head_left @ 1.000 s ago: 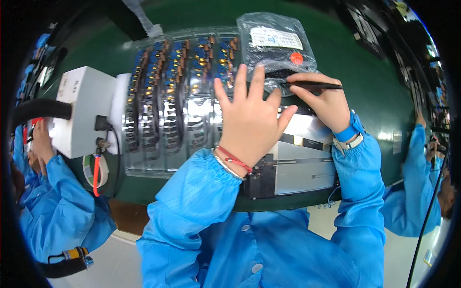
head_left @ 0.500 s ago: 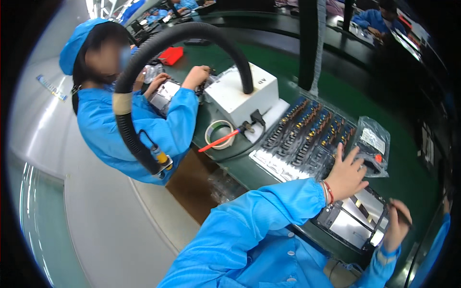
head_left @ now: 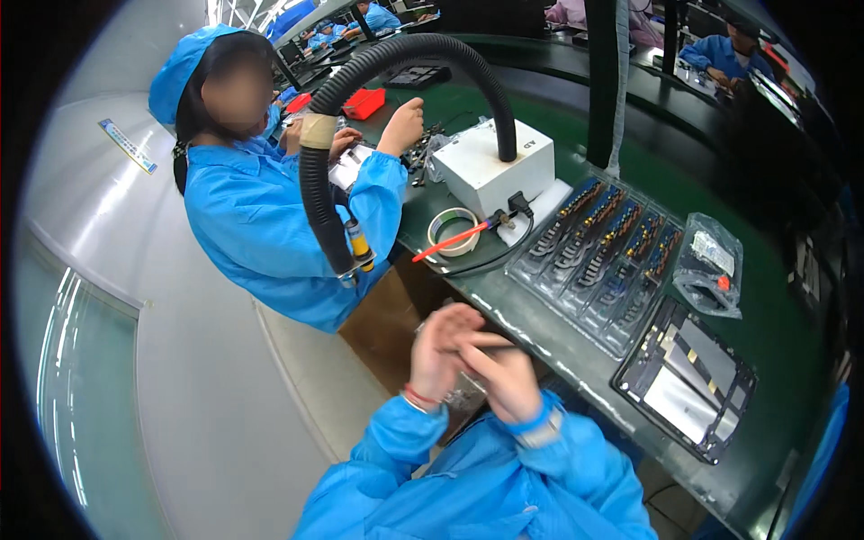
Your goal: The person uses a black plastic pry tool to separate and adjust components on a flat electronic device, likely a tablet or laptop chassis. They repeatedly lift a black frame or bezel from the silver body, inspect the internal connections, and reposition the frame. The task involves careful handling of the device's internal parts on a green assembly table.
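My left hand [head_left: 441, 353] is raised in front of the bench's near edge, palm turned inward and fingers loosely bent, with nothing visible in its grasp. Against it, my right hand [head_left: 509, 378] reaches its fingertips to the left palm. A thin dark stick-like tool [head_left: 493, 346] lies between the right fingers, mostly hidden and blurred. To the right, an opened tablet [head_left: 677, 389] with silver battery plates rests on the bench, apart from both hands. Behind it stands a clear plastic tray [head_left: 569, 310] holding several rows of flex-cable parts.
A bagged black part [head_left: 709, 270] lies right of the tray. Left of it are a white box [head_left: 490, 175], a black flexible hose [head_left: 315, 184], a tape roll [head_left: 454, 232] and a red-handled tool [head_left: 450, 245]. A co-worker [head_left: 279, 216] in blue works at the left.
Both hands have left the tablet, moving left and toward me, and now meet in front of the bench. The tablet and tray show uncovered. The view has shifted slightly.
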Demonstrator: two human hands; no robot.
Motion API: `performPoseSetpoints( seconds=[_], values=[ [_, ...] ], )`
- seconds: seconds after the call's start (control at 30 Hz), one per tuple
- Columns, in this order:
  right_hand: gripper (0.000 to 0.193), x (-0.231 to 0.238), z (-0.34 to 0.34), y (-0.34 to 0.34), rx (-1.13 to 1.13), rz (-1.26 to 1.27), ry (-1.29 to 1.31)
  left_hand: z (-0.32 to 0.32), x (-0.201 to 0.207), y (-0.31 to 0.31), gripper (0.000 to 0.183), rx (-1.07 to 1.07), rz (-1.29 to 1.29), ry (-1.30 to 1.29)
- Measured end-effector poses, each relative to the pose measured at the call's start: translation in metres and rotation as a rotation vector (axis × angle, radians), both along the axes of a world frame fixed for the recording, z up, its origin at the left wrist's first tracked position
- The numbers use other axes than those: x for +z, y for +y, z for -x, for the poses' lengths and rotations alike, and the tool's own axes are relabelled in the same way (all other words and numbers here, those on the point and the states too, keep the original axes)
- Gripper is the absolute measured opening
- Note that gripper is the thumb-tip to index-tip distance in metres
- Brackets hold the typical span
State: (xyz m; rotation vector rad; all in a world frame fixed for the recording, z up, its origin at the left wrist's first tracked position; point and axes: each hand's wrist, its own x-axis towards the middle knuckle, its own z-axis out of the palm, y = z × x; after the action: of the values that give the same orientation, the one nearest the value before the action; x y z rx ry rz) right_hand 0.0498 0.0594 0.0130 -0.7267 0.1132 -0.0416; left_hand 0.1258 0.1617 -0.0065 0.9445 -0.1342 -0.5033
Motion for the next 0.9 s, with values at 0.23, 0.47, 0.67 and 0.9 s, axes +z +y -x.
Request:
performPoseSetpoints(
  seconds=[0.23,0.47,0.67,0.9],
  values=[
    [0.022,0.003,-0.102,0.088,0.356,-0.166,0.236,-0.032,-0.011,0.077,0.039,0.381,0.145,0.029],
    [0.025,-0.001,-0.105,0.083,0.27,-0.358,0.248,-0.045,-0.012,0.073,0.039,0.39,0.158,-0.023],
    [0.024,0.038,0.025,-0.001,-0.088,-0.181,-0.007,-0.029,0.011,0.025,0.044,0.449,0.097,0.01],
    [0.013,0.065,0.177,-0.144,-0.956,0.524,-0.288,0.028,0.048,-0.094,0.041,-0.278,-0.046,-0.579]
  ],
)
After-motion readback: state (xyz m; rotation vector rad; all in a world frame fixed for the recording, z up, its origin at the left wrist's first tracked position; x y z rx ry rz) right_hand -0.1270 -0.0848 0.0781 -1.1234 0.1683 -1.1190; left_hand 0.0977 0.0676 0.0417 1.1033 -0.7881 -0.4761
